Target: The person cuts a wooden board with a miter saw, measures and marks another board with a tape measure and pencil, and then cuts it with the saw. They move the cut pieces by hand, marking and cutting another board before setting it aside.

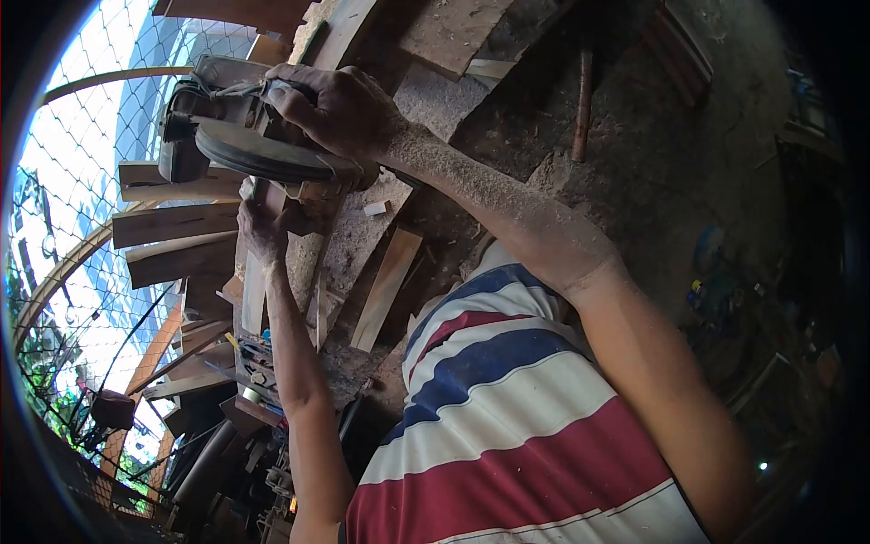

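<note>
My right hand is wrapped round the handle of a circular saw, a dusty power tool with a rounded guard and a motor housing on its left side. Sawdust coats the right forearm. Below the saw, my left hand grips a narrow wooden board, its fingers partly in shadow. The saw sits over the board's upper end, and its blade is hidden from this angle. A small pale wood offcut lies on the dusty surface to the right.
Several planks jut out at the left, before a wire mesh fence. A loose wood strip lies near my body. A hammer-like wooden handle is at the upper right. Tools and clutter crowd the lower left.
</note>
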A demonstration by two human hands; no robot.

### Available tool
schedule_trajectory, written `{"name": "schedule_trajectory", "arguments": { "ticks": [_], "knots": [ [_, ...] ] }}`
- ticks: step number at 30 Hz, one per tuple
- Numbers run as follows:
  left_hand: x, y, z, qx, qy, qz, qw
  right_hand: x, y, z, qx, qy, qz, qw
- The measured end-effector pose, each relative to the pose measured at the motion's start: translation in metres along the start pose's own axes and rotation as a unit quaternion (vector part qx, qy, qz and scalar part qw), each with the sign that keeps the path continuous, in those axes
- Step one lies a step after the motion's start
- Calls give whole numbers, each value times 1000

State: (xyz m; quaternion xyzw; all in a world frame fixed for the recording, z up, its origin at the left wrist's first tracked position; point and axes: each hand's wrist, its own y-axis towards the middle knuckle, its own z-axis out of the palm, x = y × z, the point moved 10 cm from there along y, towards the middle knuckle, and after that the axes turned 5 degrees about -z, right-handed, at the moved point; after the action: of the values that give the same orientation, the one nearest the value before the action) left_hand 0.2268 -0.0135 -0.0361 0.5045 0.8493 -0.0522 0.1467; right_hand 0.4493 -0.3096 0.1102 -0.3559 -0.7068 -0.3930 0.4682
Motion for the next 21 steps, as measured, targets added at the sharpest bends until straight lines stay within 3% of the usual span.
{"name": "schedule_trajectory", "arguments": {
  "ticks": [9,12,15,17,19,21],
  "knots": [
    [-2,0,-2,-3,4,-2,1000,-3,-10,-6,-1,8,-9,1000],
    [1,0,1,7,9,-10,1000,-36,-27,-3,-23,63,-29,997],
    [-1,-2,-3,-10,10,21,1000,-23,-25,0,-67,-12,-129,989],
    [-9,1,-6,-36,-11,37,999,-17,-4,7,-13,-25,-92,995],
    [-6,0,0,-15,4,31,999,33,18,11,120,13,96,988],
    [3,2,5,15,-4,14,1000,66,77,46,141,-41,34,989]
  ]
}}
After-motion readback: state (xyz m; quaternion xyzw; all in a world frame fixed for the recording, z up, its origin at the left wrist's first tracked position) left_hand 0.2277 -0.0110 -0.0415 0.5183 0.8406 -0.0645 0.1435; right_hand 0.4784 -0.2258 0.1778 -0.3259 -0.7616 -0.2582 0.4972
